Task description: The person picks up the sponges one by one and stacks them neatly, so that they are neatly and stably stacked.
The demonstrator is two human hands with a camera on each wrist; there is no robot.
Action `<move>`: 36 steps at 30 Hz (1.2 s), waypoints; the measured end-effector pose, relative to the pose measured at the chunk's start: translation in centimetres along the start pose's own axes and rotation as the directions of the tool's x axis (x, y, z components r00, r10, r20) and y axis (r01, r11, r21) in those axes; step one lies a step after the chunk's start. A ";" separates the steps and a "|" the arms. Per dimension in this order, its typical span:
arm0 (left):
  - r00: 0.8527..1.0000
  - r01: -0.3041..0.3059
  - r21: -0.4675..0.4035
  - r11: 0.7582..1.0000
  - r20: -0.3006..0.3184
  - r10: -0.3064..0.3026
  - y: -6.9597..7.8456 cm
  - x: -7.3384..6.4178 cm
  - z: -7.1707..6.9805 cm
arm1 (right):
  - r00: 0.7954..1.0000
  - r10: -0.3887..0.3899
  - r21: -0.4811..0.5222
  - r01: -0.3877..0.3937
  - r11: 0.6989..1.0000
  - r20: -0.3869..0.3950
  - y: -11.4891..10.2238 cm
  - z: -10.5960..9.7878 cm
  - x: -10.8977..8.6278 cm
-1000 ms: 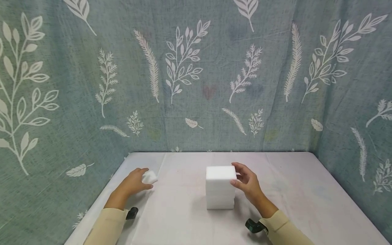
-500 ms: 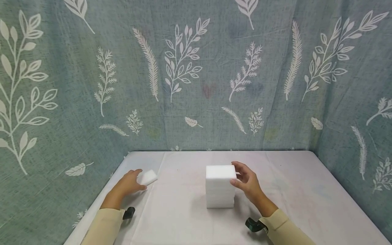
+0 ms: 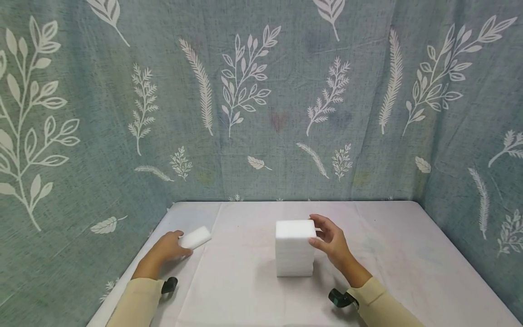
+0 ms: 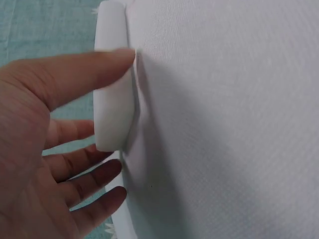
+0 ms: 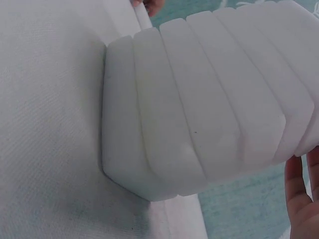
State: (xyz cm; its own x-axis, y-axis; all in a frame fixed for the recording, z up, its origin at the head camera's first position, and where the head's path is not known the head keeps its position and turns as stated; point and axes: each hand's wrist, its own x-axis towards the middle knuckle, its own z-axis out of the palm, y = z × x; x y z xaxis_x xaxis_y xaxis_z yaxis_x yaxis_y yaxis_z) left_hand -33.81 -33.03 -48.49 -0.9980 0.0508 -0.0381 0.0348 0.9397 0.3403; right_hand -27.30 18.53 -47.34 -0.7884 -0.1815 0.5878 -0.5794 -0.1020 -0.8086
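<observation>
A single white foam sponge lies flat at the table's left side. My left hand holds its near-left end between thumb and index finger. In the left wrist view the thumb crosses the sponge, the index finger passes behind it, and the other fingers are spread below. Right of the table's middle stands an upright stack of several white sponges, edges nearly flush. My right hand grips the top of this stack from the right, thumb in front and fingers behind. In the right wrist view fingertips touch the topmost sponges.
A white cloth covers the table. Behind it and along both sides hangs a green curtain with white leaf prints. Dark wrist devices show under both cream sleeves.
My left hand has drawn back toward the left and nearer, and its thumb and index finger have come closer together. More of the single sponge shows. My right hand stays at the stack.
</observation>
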 end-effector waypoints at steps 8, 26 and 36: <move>1.000 -0.029 -0.061 0.998 -0.010 0.028 -0.2 0.0 -0.1 | 1.000 0.023 -0.013 -0.023 1.000 0.002 -0.2 0.0 0.1; 0.988 -0.156 -0.148 0.977 -0.021 0.155 2.0 0.3 -0.4 | 0.998 0.057 -0.038 -0.057 0.998 0.013 -0.2 0.0 0.2; 0.969 -0.249 -0.153 0.956 -0.029 0.247 5.3 0.1 -1.8 | 0.998 0.070 -0.041 -0.070 0.997 0.006 -0.3 0.0 0.2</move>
State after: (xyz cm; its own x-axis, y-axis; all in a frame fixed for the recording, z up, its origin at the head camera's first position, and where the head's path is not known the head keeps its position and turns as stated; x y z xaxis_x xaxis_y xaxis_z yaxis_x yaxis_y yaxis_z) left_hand -33.83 -28.63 -45.00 -0.9595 0.2717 0.0747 0.2735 0.8345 0.4784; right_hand -27.25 18.52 -47.02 -0.8260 -0.1937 0.5294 -0.5309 -0.0489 -0.8461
